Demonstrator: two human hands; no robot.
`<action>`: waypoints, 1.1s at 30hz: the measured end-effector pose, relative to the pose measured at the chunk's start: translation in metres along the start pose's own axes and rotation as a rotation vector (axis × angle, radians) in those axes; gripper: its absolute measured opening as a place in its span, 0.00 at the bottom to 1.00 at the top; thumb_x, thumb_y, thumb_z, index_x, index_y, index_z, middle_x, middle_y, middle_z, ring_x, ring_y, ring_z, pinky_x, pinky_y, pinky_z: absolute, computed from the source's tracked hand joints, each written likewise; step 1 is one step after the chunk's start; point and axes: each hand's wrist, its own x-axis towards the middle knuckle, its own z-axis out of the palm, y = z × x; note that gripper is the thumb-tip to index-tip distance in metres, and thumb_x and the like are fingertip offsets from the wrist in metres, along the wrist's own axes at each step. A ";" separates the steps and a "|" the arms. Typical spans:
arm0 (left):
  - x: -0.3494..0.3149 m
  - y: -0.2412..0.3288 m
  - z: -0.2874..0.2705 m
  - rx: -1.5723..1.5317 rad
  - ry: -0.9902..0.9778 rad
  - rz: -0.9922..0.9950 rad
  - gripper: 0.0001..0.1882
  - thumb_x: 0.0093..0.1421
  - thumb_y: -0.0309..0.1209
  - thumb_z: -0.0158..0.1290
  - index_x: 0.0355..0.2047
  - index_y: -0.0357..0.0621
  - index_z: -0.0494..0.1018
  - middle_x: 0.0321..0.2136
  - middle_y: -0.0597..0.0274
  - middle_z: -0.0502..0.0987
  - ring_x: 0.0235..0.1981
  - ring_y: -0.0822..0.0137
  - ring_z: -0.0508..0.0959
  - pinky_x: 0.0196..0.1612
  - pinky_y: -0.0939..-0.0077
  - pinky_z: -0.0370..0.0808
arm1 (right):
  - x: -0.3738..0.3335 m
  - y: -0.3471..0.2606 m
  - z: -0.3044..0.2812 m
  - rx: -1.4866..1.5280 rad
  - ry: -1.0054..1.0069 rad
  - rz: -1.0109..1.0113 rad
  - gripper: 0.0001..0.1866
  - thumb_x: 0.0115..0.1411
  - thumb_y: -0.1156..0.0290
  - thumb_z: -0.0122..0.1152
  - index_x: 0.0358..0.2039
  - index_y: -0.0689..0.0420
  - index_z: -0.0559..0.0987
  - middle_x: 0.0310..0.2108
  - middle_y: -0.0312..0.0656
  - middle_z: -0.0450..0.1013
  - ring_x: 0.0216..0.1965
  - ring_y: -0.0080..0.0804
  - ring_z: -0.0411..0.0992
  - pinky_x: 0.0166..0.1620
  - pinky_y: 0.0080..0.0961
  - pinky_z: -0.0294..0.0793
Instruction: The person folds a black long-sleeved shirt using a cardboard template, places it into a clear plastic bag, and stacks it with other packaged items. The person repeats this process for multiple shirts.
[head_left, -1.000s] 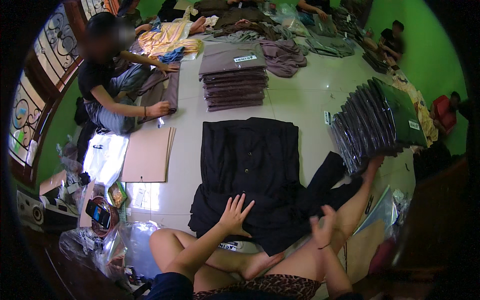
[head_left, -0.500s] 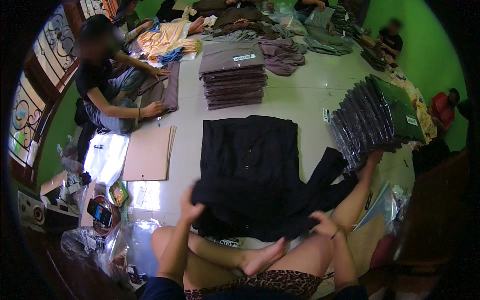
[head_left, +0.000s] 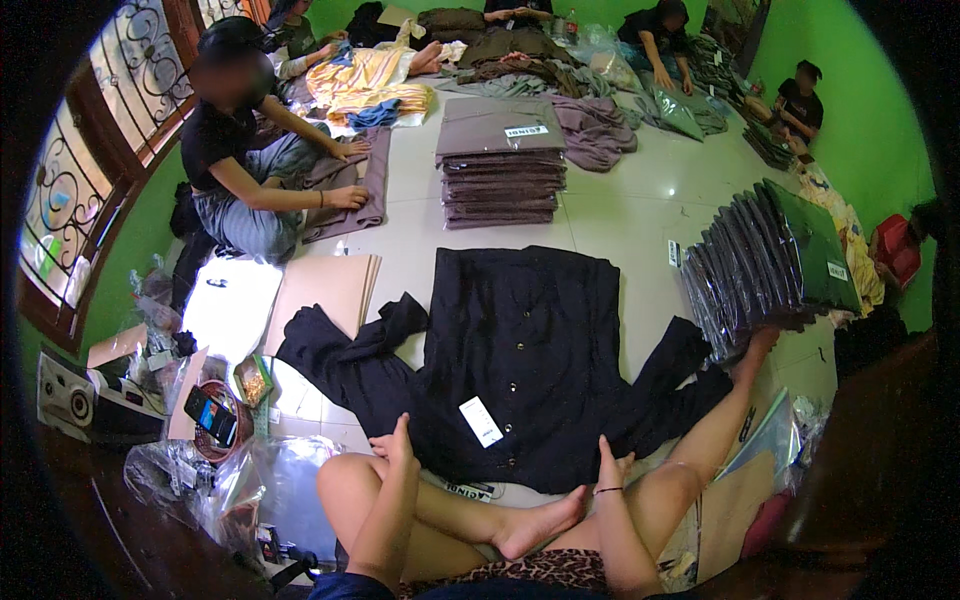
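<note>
A black buttoned shirt (head_left: 480, 340) lies flat on the floor before my crossed legs, its hem away from me and both sleeves spread outward. A white hang tag (head_left: 480, 422) rests on its front, beside the line of buttons. My left hand (head_left: 396, 450) is at the near left shoulder of the shirt, fingers apart. At the near right shoulder is my right hand (head_left: 612, 468), its fingers also spread and touching or just above the cloth. The left sleeve (head_left: 345, 355) bends up over the edge of some brown cardboard sheets (head_left: 325, 290).
Bagged folded garments stand in a brown stack (head_left: 500, 190) ahead and a dark leaning row (head_left: 750, 260) at right. Clear plastic bags (head_left: 235, 310), a basket (head_left: 222, 420) with a phone and a speaker (head_left: 70, 410) are at left. A co-worker (head_left: 240, 160) handles brown cloth; others sit farther back.
The shirt's near part has been laid down flat, so the left sleeve and hang tag now show. Both hands have loosened from the cloth. The whole view has shifted slightly.
</note>
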 end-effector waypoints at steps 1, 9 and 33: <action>-0.001 0.001 0.001 0.049 -0.003 -0.018 0.68 0.33 0.55 0.64 0.60 0.30 0.32 0.61 0.38 0.37 0.63 0.50 0.41 0.63 0.63 0.44 | 0.001 0.004 0.004 -0.072 0.057 0.027 0.60 0.39 0.43 0.66 0.58 0.72 0.46 0.59 0.62 0.45 0.61 0.52 0.45 0.61 0.40 0.47; -0.025 0.020 -0.005 -0.083 -0.315 0.248 0.62 0.32 0.53 0.67 0.57 0.29 0.46 0.55 0.40 0.56 0.55 0.53 0.61 0.56 0.67 0.58 | 0.031 0.000 0.018 0.372 -0.083 0.095 0.44 0.40 0.55 0.72 0.47 0.75 0.61 0.48 0.55 0.65 0.45 0.38 0.67 0.49 0.32 0.68; -0.057 0.150 -0.056 -0.872 -1.091 -0.067 0.19 0.45 0.37 0.53 0.38 0.44 0.71 0.37 0.55 0.75 0.37 0.53 0.74 0.46 0.54 0.70 | 0.019 -0.232 -0.075 0.830 -0.755 -0.099 0.20 0.50 0.56 0.57 0.39 0.56 0.76 0.38 0.42 0.73 0.39 0.37 0.71 0.44 0.34 0.71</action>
